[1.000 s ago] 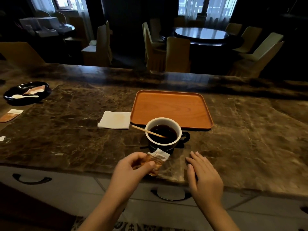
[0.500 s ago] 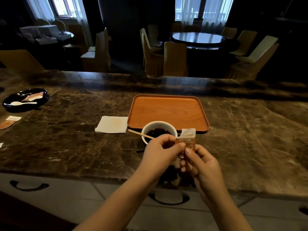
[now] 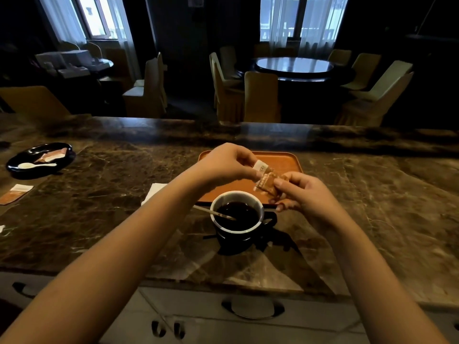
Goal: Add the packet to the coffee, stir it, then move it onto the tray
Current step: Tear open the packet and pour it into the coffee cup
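Observation:
A dark cup (image 3: pixel 237 234) with a white inside holds black coffee and stands on the marble counter, a wooden stir stick (image 3: pixel 211 212) leaning in it. Above and behind the cup I hold a small orange-and-white packet (image 3: pixel 266 181) between both hands. My left hand (image 3: pixel 227 163) pinches its white top end; my right hand (image 3: pixel 301 192) grips its orange lower part. The packet looks bent or partly torn near the top. Behind the cup lies the orange wooden tray (image 3: pixel 288 161), partly hidden by my hands.
A white napkin (image 3: pixel 154 192) lies left of the tray. A black dish (image 3: pixel 41 160) with a white spoon and packets sits far left, with another packet (image 3: pixel 16 193) nearby. Beyond the counter's far edge stand chairs and a round table.
The left hand lifted the packet from the counter's front edge up over the cup; the right hand left the counter and joined it. Both hands have since risen and pulled the packet's ends apart.

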